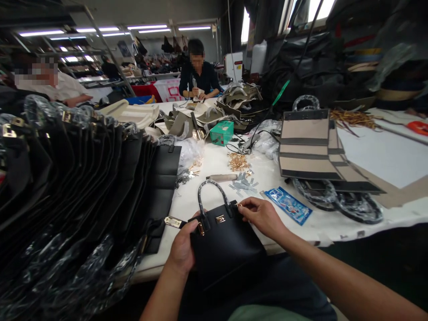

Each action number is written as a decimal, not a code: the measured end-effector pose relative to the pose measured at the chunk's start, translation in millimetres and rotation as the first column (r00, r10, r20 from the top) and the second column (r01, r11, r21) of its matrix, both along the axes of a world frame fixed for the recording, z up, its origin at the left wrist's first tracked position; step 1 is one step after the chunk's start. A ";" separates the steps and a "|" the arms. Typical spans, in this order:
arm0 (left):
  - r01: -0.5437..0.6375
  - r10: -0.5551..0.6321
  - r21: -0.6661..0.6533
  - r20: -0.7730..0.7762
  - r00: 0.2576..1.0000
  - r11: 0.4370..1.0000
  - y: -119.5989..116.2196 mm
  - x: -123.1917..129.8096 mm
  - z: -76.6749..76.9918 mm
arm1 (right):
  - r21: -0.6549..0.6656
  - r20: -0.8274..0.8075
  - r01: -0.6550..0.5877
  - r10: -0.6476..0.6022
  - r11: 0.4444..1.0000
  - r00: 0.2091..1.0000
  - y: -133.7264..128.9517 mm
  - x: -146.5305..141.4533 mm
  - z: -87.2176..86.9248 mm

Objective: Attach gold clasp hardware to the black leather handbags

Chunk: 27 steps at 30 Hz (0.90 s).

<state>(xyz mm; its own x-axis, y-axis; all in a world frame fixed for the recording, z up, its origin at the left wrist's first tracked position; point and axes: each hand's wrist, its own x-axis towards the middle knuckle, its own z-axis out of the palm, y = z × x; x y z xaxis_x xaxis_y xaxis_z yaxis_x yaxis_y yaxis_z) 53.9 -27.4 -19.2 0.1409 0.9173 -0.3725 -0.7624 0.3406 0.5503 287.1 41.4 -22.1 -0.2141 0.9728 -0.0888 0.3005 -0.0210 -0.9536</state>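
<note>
A black handbag (230, 249) with gold fittings leans at the table's front edge, its plastic-wrapped handle (213, 183) standing up. My left hand (183, 245) is closed around the bag's left side, thumb near the top edge by a gold fitting (201, 228). Beside that thumb a strap with a gold metal end (174, 222) sticks out to the left. At the bag's upper right corner, my right hand (259, 215) pinches a small gold fitting (238, 205). A gold turn-lock plate (220, 219) sits at the front's top middle.
Black bag pieces (100, 178) are stacked along the left. Gold hardware (238, 161), grey metal strips (245, 183), a blue packet (288, 205) and a green box (222, 133) lie ahead. Beige-lined bag panels (304, 149) stand right. A co-worker (199, 76) sits across the table.
</note>
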 end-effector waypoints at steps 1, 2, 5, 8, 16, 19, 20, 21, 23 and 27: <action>0.032 -0.033 0.032 0.031 0.999 0.999 0.9 -0.1 -1.5 | 0.018 0.007 0.005 -0.005 1.000 1.000 0.1 0.6 -0.2; 0.066 -0.070 0.068 0.058 0.996 0.995 1.5 -0.1 -3.1 | 0.037 0.016 0.010 -0.011 0.999 1.000 -0.6 1.1 -1.2; 0.147 -0.166 0.167 0.110 0.980 0.975 1.1 0.0 -9.4 | 0.106 0.062 0.023 -0.029 0.994 0.998 -6.6 1.1 -8.0; 0.178 -0.204 0.185 0.130 0.970 0.966 -0.8 -0.8 -17.3 | 0.211 0.090 0.055 -0.075 0.976 0.993 -14.2 -0.1 -15.2; 0.211 -0.233 0.147 0.147 0.961 0.966 -0.1 0.2 -20.3 | 0.314 0.160 0.026 -0.079 0.949 0.984 -21.1 2.3 -19.1; 0.205 -0.220 0.119 0.135 0.966 0.972 0.8 0.8 -18.6 | 0.220 0.085 0.095 -0.116 0.971 0.990 -21.3 3.9 -20.1; 0.201 -0.213 0.106 0.128 0.969 0.974 1.1 0.8 -18.3 | 0.184 0.063 0.110 -0.123 0.977 0.990 -21.0 4.2 -20.2; 0.196 -0.206 0.093 0.121 0.971 0.976 1.6 0.7 -18.2 | 0.153 0.045 0.118 -0.126 0.981 0.991 -20.6 4.4 -20.2; 0.184 -0.191 0.071 0.107 0.976 0.980 2.5 0.7 -18.2 | 0.115 0.023 0.119 -0.122 0.986 0.992 -19.7 4.5 -20.1; 0.174 -0.175 0.022 0.114 0.978 0.985 3.5 1.5 -17.4 | 0.111 -0.001 0.116 -0.117 0.987 0.993 -19.1 4.2 -21.6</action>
